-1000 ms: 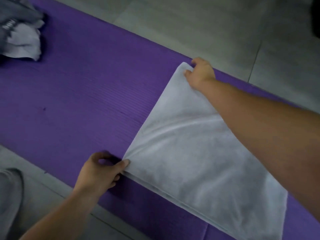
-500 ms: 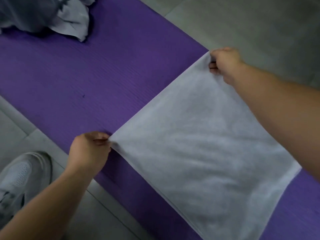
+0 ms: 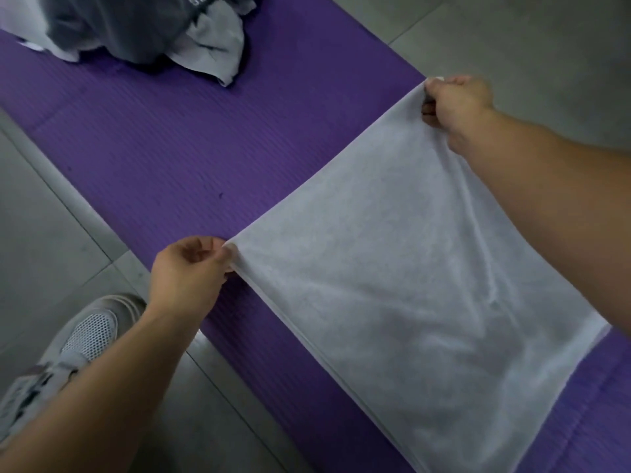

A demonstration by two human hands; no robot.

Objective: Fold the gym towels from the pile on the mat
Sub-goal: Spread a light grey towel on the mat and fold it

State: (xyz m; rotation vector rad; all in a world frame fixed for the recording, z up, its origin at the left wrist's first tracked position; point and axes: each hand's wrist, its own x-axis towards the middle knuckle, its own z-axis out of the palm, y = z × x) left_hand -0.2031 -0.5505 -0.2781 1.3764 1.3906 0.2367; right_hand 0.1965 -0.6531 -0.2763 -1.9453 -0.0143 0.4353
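**Grey towel held by two corners over the mat**

Both forearms are bare and extended. The left arm enters from the lower left. The left hand (image 3: pixel 191 271) is over the near edge of the purple mat (image 3: pixel 205 148), with thumb and curled fingers pinching one corner of the towel (image 3: pixel 392 285). The right arm reaches in from the right. The right hand (image 3: pixel 456 104) is at the mat's far edge, fingers curled round the opposite corner.

The towel is pale grey and doubled, with layered edges showing along its near side. It is stretched between the hands, creases fanning from the right grip.

A pile (image 3: pixel 136 29) of crumpled dark and light cloth lies towards the mat's left end, well apart. A pale mesh shoe (image 3: pixel 85 336) is on the tiled floor (image 3: pixel 512 35), just off the near edge.
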